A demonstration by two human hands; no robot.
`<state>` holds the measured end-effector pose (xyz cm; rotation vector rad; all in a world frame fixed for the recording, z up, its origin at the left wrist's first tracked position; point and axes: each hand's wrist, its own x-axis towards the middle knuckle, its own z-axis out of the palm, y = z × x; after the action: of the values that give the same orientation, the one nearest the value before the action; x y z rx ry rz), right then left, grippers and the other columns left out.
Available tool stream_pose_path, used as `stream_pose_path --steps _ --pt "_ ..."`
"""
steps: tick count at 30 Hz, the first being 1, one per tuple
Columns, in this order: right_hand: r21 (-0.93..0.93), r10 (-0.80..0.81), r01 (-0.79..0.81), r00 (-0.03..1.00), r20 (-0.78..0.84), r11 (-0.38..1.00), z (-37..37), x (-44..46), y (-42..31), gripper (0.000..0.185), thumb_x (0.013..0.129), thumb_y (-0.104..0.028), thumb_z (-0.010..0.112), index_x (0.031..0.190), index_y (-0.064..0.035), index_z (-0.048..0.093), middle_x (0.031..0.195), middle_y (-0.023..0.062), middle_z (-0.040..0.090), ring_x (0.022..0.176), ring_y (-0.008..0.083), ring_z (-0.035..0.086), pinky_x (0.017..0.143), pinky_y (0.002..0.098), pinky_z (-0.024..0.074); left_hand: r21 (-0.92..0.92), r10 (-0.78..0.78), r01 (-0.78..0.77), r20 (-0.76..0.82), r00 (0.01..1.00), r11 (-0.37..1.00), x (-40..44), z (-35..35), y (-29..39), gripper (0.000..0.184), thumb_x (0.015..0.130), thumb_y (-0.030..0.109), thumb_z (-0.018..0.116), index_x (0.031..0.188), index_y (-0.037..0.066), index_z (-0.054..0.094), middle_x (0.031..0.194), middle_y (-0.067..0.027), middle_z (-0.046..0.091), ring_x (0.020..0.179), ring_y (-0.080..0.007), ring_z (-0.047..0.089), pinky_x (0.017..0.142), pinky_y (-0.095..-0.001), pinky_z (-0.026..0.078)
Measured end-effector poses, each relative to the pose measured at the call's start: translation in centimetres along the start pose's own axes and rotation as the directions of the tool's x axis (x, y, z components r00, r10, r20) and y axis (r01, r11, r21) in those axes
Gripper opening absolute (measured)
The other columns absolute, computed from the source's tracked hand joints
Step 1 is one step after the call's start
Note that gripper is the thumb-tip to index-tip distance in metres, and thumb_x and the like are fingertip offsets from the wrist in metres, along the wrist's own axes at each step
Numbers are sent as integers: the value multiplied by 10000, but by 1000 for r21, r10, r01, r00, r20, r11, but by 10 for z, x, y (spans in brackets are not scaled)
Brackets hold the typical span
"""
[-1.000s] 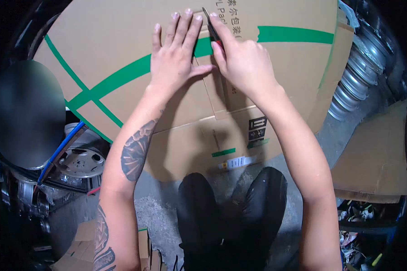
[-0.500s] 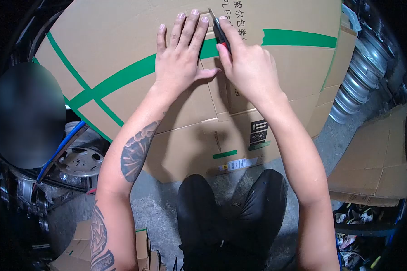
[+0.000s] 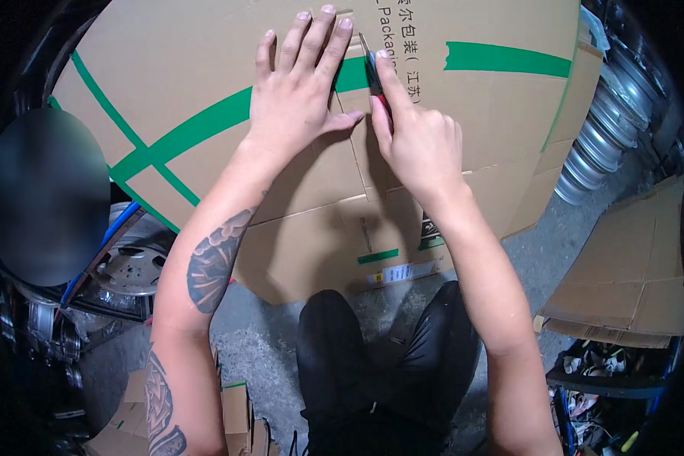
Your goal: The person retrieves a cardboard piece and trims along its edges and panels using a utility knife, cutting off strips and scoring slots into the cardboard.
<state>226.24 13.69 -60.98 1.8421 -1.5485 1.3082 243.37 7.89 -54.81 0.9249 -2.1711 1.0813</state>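
Observation:
My left hand (image 3: 296, 83) lies flat on a large sheet of brown cardboard (image 3: 479, 129), fingers spread across a strip of green tape (image 3: 205, 121). Just to its right, my right hand (image 3: 422, 140) is closed round a utility knife (image 3: 375, 80) with a dark and red handle. The thin blade is out and points away from me, over the cardboard beside printed lettering. Whether its tip touches the cardboard I cannot tell. A seam runs through the board below the hands.
Stacked metal wheel rims (image 3: 604, 133) stand at the right, above another folded cardboard piece (image 3: 623, 266). More rims (image 3: 133, 266) lie at the left by a blue-edged frame. Cardboard scraps (image 3: 239, 418) sit on the concrete floor (image 3: 258, 357) near my legs.
My right hand has drawn the knife a little toward me, uncovering more of the printed lettering. My left hand has shifted slightly left and stays flat on the cardboard.

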Motion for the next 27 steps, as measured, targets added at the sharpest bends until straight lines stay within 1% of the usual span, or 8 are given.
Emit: stream_pose_path --steps 1,5,8,11,17,21,24,27 --pt "-13 -1 1 1000 -1 1000 1 -3 1 537 994 -292 643 1511 -227 513 616 153 669 535 370 670 525 492 560 12 3 -3 14 1000 1000 2 -4 1 1217 693 675 786 1620 63 290 1678 -170 251 1544 -341 225 1248 -560 93" --pt "-28 -29 29 999 -13 999 10 -18 8 641 979 -296 635 1577 -237 415 559 128 639 507 342 677 481 490 550 19 0 0 38 999 1000 2 -3 0 1246 667 680 800 1619 62 289 1671 -178 256 1534 -341 235 1241 -556 109" --pt "-54 10 -9 999 32 999 7 -26 5 542 994 -282 648 1516 -224 515 597 130 658 514 337 664 509 470 549 19 -12 11 59 998 1000 2 -1 1 1274 650 684 808 1624 61 272 1678 -179 233 1539 -345 214 1243 -558 103" --pt "-13 -19 19 1000 2 1000 15 -40 10 642 972 -293 642 1574 -237 426 554 117 638 474 321 660 462 468 546 38 -14 11 75 997 999 1 1 1 1304 635 691 814 1629 60 254 1686 -183 203 1545 -347 187 1246 -559 82" --pt "-60 0 1 1000 23 998 27 -75 19 662 960 -270 650 1579 -236 419 521 86 610 451 300 646 450 450 542 78 -12 7 64 998 997 -1 7 1 1349 604 725 810 1629 54 245 1686 -195 184 1546 -355 168 1252 -563 40" --pt "-104 140 -119 966 219 987 19 -95 13 586 967 -258 679 1526 -206 511 565 97 633 469 298 640 490 433 534 88 -17 12 54 998 996 1 10 2 1379 576 740 805 1628 47 245 1672 -196 207 1537 -368 179 1253 -563 54" --pt "-18 88 -86 988 127 996 33 -116 22 644 967 -250 666 1569 -205 441 514 50 586 426 246 619 426 415 508 98 -14 9 46 999 995 0 10 3 1384 565 741 802 1627 47 249 1669 -198 216 1531 -372 192 1253 -561 62" --pt "30 52 -55 996 68 998 45 -135 29 641 958 -220 681 1558 -173 458 521 44 587 423 236 611 418 394 492 114 27 -23 -32 999 993 -2 17 -1 1379 566 753 786 1625 46 256 1663 -203 228 1525 -379 205 1248 -563 77"
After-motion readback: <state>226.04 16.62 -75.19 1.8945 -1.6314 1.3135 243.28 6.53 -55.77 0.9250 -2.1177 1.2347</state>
